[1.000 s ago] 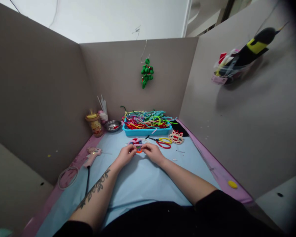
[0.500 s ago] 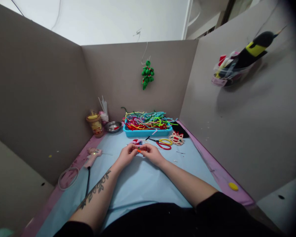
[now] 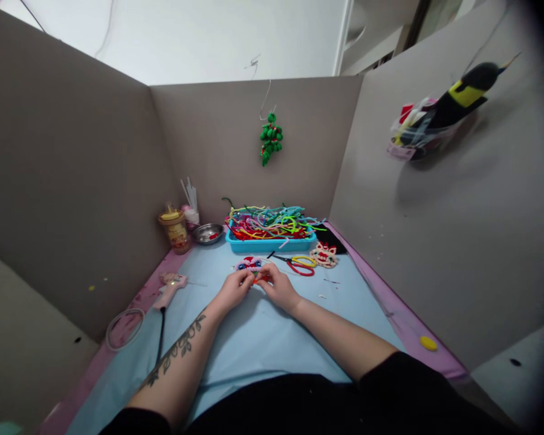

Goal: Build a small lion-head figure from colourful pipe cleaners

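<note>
My left hand (image 3: 233,289) and my right hand (image 3: 278,286) meet over the light blue mat (image 3: 254,338), fingertips pinched together on a small orange pipe-cleaner piece (image 3: 257,278). Just beyond my fingers lies a small red, pink and blue pipe-cleaner figure (image 3: 249,263). Red-and-yellow scissors (image 3: 299,263) lie to the right of it. A blue tray (image 3: 272,244) heaped with coloured pipe cleaners stands behind.
A pink glue gun (image 3: 170,286) with a black cord lies at the left, by a white ring (image 3: 124,327). A jar (image 3: 176,229), a metal bowl (image 3: 207,232) and a pink-white figure (image 3: 324,254) stand further back. Grey partition walls enclose the desk; a green ornament (image 3: 270,138) hangs on the back one.
Both hands have drawn slightly nearer to me and closer together, still pinching the orange piece. The small figure now lies uncovered beyond my fingers.
</note>
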Motion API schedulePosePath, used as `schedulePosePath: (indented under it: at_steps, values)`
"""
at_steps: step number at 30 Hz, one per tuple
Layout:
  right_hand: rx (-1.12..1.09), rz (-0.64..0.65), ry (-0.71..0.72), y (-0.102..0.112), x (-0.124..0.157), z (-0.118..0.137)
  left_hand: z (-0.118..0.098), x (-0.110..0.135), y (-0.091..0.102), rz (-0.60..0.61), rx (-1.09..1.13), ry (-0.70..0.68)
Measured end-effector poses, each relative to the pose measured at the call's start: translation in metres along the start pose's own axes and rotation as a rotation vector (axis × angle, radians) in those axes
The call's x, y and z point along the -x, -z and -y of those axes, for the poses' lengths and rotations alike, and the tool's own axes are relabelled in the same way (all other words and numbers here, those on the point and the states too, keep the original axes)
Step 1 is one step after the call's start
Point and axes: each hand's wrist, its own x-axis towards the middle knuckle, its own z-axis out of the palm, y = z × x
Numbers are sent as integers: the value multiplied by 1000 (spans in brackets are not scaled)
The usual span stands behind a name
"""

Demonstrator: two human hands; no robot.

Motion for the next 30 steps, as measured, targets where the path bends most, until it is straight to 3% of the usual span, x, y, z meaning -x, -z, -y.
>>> schedulePosePath:
  at_steps: [6, 11, 17, 22, 26, 30]
  values:
    - [-100, -7, -144, 3, -4, -2, 6, -4, 1, -111, 129, 44]
    - [-146, 10, -295, 6, -7, 0, 8, -4, 2, -142, 81, 31]
    - [12, 8, -181, 7, -7, -1, 12, -3, 4, -30, -128, 17]
    - [37, 6, -286, 11, -10, -6, 21, -3, 13, -179, -282, 154]
    - [106, 38, -299, 10, -15, -8, 24, -3, 15, -174, -470, 201]
    - [128, 36, -308, 4, -21, -9, 21, -2, 11, -180, -508, 173]
